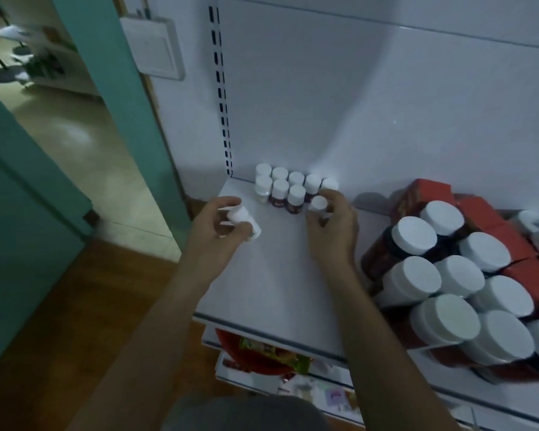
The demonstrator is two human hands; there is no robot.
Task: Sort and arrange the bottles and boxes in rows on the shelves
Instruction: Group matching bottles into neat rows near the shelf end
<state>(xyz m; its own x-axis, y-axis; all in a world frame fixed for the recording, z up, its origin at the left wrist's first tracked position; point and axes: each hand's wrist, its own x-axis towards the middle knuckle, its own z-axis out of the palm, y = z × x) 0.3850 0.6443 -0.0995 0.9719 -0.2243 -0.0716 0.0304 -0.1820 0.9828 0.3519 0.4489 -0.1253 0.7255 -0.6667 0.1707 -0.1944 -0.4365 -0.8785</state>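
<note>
Several small white-capped bottles [288,186] stand in two rows at the back left corner of the white shelf [280,275]. My left hand [215,228] grips a small white bottle [243,220], tilted, just above the shelf to the left of the rows. My right hand [332,227] pinches another small white-capped bottle [318,205] at the right end of the front row. To the right, several large dark jars with white lids [448,290] are crowded together, with red boxes [486,219] behind and between them.
A slotted shelf upright [223,98] runs up the white back panel. A lower shelf [271,353] holds colourful packets. On the left are a teal door frame [128,88], a white wall box [154,46] and wooden floor [75,306].
</note>
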